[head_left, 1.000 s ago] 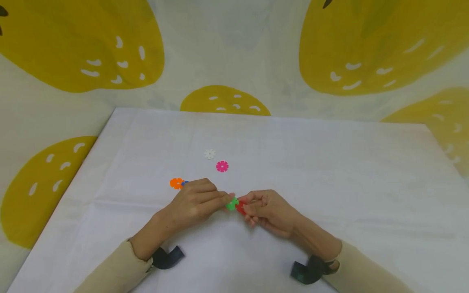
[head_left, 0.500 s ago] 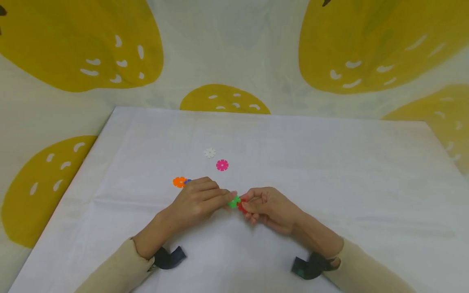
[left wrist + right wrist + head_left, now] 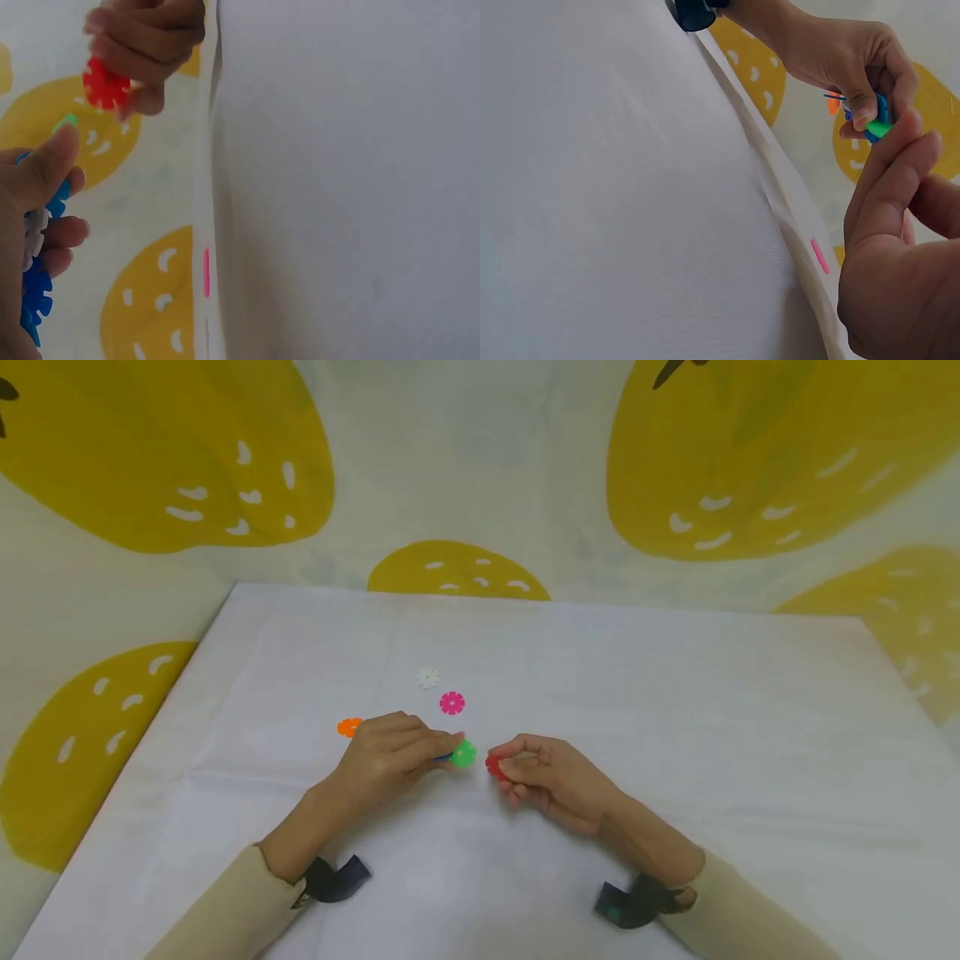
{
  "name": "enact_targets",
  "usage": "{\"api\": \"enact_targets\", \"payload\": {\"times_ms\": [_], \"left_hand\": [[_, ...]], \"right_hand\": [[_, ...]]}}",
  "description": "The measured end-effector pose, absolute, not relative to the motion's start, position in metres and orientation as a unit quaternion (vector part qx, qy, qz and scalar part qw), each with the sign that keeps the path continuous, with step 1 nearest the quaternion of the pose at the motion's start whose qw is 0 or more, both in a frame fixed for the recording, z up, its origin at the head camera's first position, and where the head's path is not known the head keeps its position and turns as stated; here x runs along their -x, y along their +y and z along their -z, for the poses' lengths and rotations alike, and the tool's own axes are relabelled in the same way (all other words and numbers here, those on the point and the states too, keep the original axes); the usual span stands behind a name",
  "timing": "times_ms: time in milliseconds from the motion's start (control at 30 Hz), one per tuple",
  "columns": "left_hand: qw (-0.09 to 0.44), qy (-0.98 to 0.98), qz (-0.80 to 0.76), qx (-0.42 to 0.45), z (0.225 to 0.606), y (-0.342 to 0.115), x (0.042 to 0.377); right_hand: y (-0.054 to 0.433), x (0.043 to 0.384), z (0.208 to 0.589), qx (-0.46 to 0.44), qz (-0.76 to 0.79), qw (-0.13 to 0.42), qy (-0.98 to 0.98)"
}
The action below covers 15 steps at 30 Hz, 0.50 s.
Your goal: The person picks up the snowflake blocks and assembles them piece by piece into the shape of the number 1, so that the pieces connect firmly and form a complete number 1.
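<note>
My left hand holds a chain of notched plastic snowflake discs. At its right end a green disc sticks out by the thumb, and at its left end an orange disc shows past the knuckles. Between them, in the left wrist view, blue discs and a white disc lie in the palm, partly covered by the fingers. Thumb and finger of my right hand pinch a red disc. A small gap separates the red disc from the green one.
A pink disc and a loose white disc lie flat on the white tabletop, just beyond the hands. Behind the table hangs a cloth with large yellow fruit prints.
Earlier the green and red discs met edge to edge; now they are apart. My left hand has moved slightly left and up with the chain. My right hand stays nearly in place.
</note>
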<state>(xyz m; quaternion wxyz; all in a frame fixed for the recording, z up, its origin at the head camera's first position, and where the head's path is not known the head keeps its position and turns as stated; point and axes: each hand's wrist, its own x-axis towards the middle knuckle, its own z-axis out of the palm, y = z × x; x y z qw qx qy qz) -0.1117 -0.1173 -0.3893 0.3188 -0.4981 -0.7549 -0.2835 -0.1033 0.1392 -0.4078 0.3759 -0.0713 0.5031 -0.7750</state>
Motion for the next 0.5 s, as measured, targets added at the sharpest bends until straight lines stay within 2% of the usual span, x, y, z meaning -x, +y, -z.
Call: {"api": "enact_targets", "payload": {"times_ms": [500], "left_hand": [[0.301, -0.769, 0.26, 0.5, 0.3933, -0.1135, 0.1087]], "right_hand": [[0.134, 0.0997, 0.4063, 0.066, 0.787, 0.356, 0.5]]}}
